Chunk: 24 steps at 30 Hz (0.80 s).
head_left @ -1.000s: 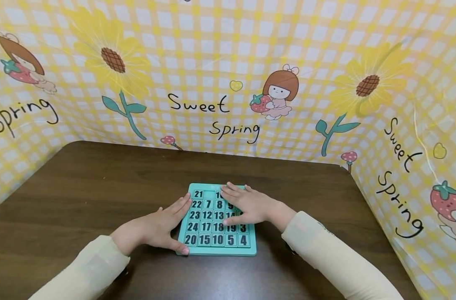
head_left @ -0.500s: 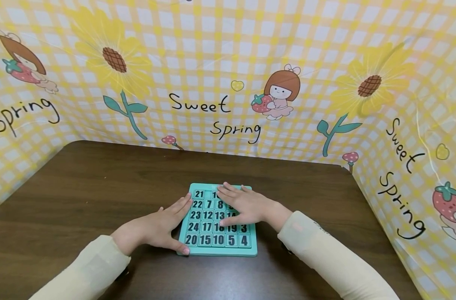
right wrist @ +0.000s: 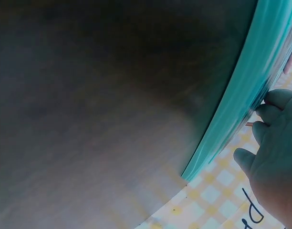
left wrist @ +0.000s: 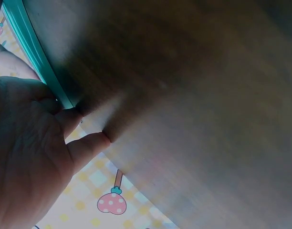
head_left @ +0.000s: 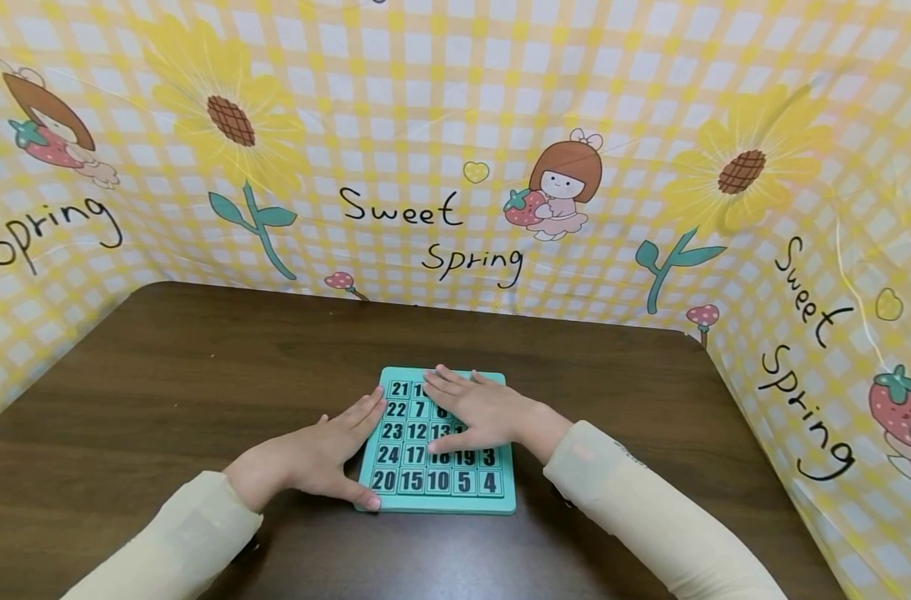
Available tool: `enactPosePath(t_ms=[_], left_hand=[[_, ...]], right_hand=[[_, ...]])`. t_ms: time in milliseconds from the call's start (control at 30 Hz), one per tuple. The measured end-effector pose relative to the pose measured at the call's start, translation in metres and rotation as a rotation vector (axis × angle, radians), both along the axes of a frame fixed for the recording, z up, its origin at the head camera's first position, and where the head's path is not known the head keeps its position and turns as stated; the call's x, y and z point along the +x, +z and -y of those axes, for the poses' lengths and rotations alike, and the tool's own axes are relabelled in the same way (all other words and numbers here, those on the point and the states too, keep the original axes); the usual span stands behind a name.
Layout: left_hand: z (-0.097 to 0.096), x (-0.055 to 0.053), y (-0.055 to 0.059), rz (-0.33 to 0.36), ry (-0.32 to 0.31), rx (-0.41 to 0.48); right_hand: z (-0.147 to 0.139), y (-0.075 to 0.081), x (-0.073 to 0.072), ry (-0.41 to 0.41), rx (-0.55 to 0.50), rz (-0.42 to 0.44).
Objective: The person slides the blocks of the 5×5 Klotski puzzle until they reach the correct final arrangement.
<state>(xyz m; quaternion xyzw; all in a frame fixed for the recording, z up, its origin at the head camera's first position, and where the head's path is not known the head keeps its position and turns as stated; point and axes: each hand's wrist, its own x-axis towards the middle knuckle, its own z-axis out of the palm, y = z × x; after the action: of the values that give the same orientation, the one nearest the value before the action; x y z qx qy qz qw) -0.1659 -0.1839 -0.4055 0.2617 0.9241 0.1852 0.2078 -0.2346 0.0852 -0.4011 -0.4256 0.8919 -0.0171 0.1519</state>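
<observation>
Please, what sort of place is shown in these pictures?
Probably a tabletop activity corner indoors: a brown table, a checked "Sweet Spring" cloth behind it, and a teal number puzzle on top.

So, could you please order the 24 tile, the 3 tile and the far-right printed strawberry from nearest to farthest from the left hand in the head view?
From the left hand:
1. 24 tile, left column of the board.
2. 3 tile, right column.
3. Printed strawberry, on the cloth at far right.
</observation>
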Motion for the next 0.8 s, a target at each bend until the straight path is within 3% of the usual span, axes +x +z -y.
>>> enactPosePath(t_ms=[267,800], left_hand=[[-0.002,0.000,0.001,0.004,-0.002,0.010],[-0.001,0.001,0.003,0.009,-0.001,0.027]], right_hand=[[-0.004,0.001,-0.001,0.000,-0.019,0.000],[-0.052,0.006,-0.001,-0.108,-0.050,0.041]])
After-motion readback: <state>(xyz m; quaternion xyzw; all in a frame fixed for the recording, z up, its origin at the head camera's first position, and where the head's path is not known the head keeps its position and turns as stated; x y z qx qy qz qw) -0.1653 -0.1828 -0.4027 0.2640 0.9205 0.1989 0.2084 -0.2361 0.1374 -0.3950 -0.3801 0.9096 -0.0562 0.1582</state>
